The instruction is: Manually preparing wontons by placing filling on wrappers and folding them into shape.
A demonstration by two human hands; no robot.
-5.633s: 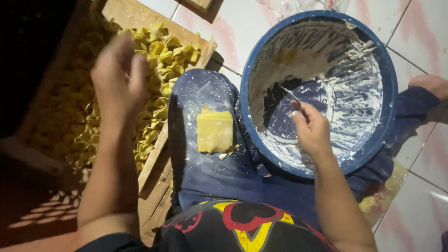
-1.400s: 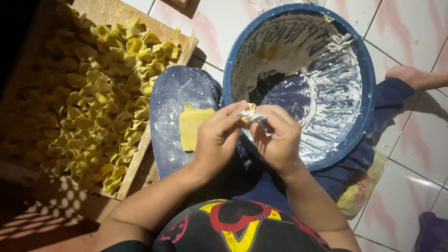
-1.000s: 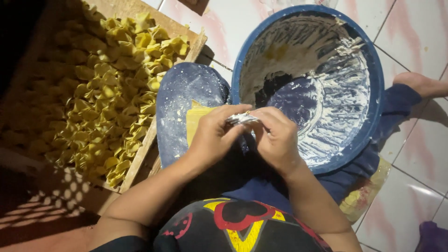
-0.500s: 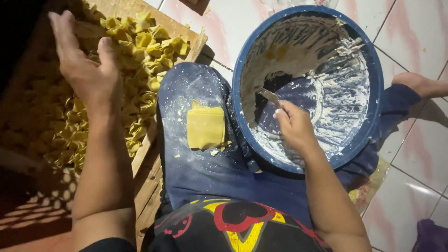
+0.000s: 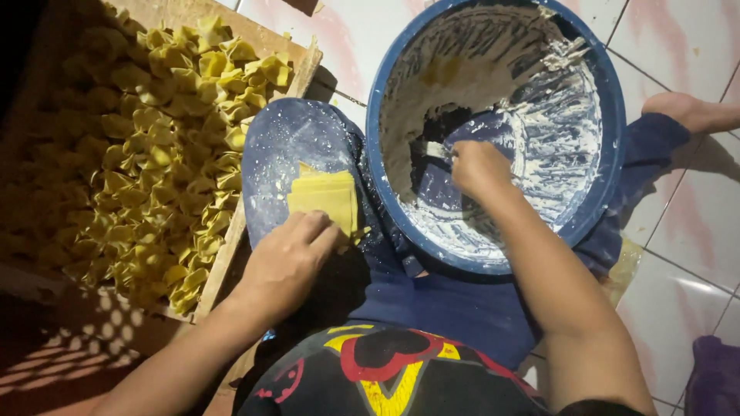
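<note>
Yellow wrappers point(image 5: 324, 199) lie stacked on my flour-dusted left knee point(image 5: 289, 158), and my left hand point(image 5: 289, 258) rests on their near edge, fingers bent down onto the top sheet; whether they pinch it I cannot tell, since my knuckles cover the tips. My right hand point(image 5: 479, 168) is down inside the blue basin point(image 5: 609, 100), curled shut around something small and pale that pokes out towards the dark gap in the white filling; what it is stays too hidden to name. Shadow swallows the far left of the wooden tray point(image 5: 223, 254), so the folded dumplings point(image 5: 166, 146) fade out there, and the tray's top and left run past the edge of view. My bare foot point(image 5: 690, 112) is cut off at the right. Half a second ago my left hand hovered open over the tray; now it has come back to the stack, while my right has stayed in the basin.
</note>
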